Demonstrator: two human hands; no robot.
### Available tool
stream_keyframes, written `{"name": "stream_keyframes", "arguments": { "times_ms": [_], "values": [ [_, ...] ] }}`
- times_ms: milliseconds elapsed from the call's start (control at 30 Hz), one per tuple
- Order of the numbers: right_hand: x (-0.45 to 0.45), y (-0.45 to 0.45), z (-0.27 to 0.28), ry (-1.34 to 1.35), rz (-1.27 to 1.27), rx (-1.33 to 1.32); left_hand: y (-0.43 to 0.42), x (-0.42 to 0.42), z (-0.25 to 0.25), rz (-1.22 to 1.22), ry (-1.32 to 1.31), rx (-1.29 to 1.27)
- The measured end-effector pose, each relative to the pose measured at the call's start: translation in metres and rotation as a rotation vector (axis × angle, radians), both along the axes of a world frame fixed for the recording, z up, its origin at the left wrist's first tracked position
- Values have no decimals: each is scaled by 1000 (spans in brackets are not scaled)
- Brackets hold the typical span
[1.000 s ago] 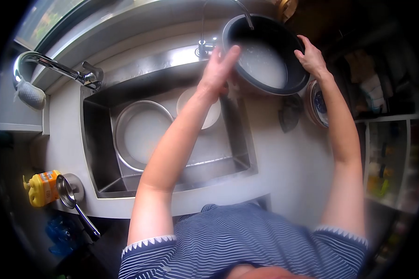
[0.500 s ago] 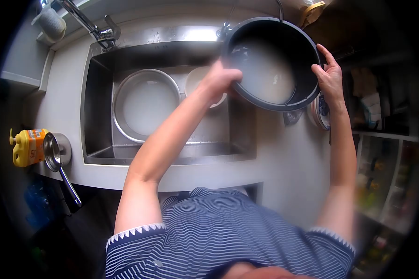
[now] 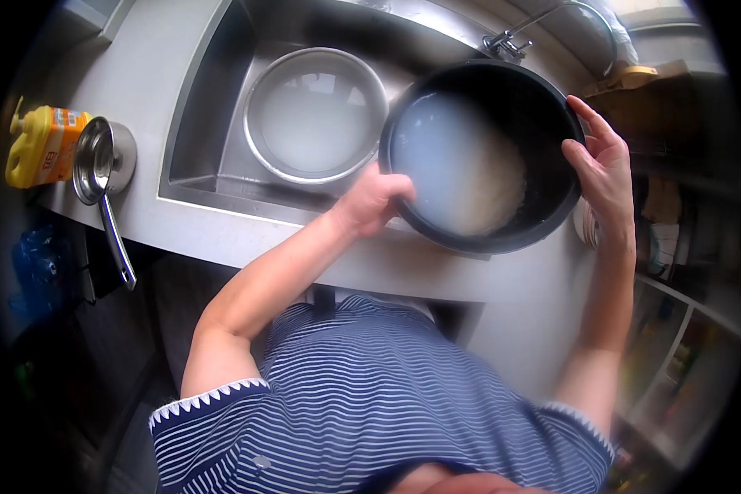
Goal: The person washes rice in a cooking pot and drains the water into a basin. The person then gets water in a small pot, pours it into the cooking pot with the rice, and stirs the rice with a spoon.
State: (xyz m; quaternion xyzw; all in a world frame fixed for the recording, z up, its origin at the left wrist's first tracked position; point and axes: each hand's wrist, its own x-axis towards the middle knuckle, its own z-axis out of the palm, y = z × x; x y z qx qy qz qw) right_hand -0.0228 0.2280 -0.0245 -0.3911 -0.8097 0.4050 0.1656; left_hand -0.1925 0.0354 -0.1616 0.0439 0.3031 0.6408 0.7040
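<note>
Between my two hands is a large black inner pot [image 3: 547, 119], tilted with its opening toward me. Cloudy white water [image 3: 432, 160] fills its left part, and pale grains that look like rice [image 3: 500, 185] gather toward the right. My left hand [image 3: 372, 199] is closed on the near left rim, thumb over the edge. My right hand [image 3: 605, 160] grips the right rim, fingers outside and thumb toward the rim. Left of the pot, a round metal basin [image 3: 251, 123] of cloudy water sits in the steel sink [image 3: 207, 107].
At the counter's left stand a yellow pump bottle [image 3: 37, 148] and a small steel pan with a long handle [image 3: 117, 239]. A slim curved tap [image 3: 509, 45] rises behind the pot. Stacked dishes [image 3: 586, 224] are partly hidden by my right arm.
The view has turned and shifted. The pot appears closer to me, and its tilt has changed, with the pale grains now plainer. Both hands keep their hold on the rim.
</note>
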Motion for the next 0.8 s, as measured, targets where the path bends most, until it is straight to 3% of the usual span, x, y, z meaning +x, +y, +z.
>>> {"name": "stream_keyframes", "arguments": {
  "times_ms": [800],
  "values": [
    [-89,-20,22,-186,230,-19,-41,-20,-19,109,-225,27]
  ]
}}
